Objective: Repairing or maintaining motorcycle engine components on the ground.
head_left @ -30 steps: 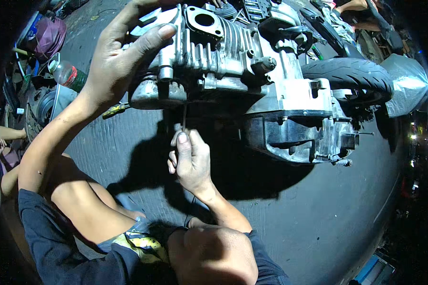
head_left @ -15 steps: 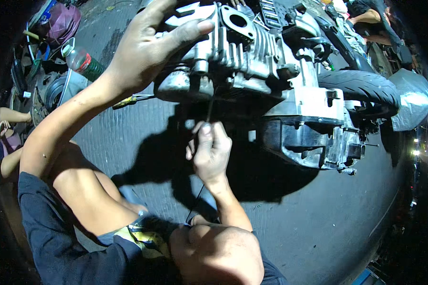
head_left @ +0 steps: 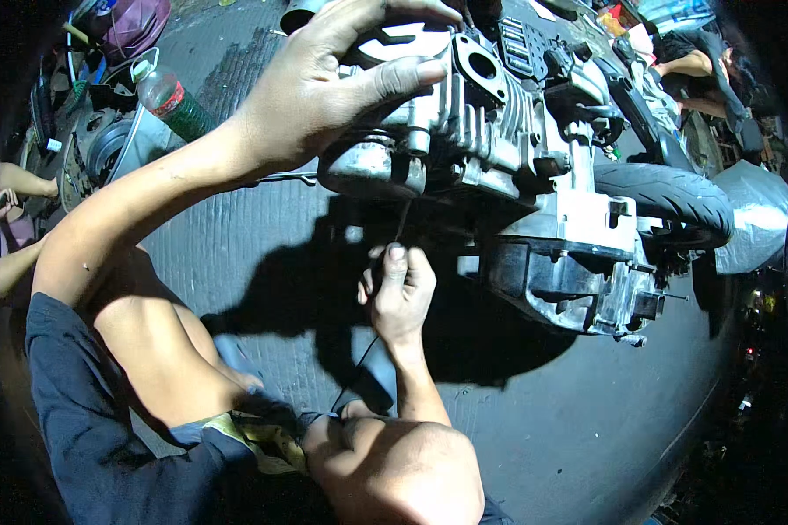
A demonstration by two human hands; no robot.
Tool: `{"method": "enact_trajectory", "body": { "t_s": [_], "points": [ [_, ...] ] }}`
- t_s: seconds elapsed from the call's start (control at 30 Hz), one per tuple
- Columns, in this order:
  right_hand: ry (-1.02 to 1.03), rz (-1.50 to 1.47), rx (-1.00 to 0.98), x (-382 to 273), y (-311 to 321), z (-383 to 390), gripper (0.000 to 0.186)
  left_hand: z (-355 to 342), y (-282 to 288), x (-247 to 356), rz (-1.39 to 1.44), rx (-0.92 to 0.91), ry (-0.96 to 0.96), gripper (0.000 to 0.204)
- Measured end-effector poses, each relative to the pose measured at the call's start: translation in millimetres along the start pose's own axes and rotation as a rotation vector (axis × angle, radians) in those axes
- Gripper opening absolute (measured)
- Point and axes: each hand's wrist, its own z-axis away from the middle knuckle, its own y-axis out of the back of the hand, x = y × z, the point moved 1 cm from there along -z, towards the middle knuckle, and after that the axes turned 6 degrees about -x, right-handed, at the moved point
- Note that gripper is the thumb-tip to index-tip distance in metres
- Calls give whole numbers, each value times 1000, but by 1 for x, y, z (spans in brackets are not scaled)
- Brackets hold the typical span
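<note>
A metal scooter engine (head_left: 521, 153) with cooling fins stands ahead of me, its cylinder head end toward my left. My left hand (head_left: 302, 105) is closed around that end, thumb on the near side and fingers over the top. Below the head, my right hand (head_left: 401, 302) pinches a thin metal rod (head_left: 404, 220) between thumb and fingers. The rod rises at a slight slant to the underside of the head, where its tip is hidden in shadow. A thin black cord (head_left: 367, 354) runs down beside my right wrist.
A tyre (head_left: 665, 194) and a silvery plastic bag (head_left: 753, 214) lie right of the engine. At far left are a bottle of green liquid (head_left: 173, 105), a purple bag (head_left: 136, 31) and another person's arm (head_left: 22, 267). Another person (head_left: 687, 70) is at far right.
My view has shifted, so the engine sits lower and further right in the picture. Both hands keep their hold. The rod leans slightly more, its lower end further left beneath the engine.
</note>
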Motion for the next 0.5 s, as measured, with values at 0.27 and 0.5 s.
{"method": "enact_trajectory", "body": {
  "t_s": [0.27, 0.5],
  "points": [
    [-82, -445, -227, -10, 14, 1, 41, 0, -1, 0, 53, -7, 20, 45],
    [-24, -414, -342, -14, 29, -13, 43, 5, -3, 0, 128, 28, 115, 43]
  ]
}}
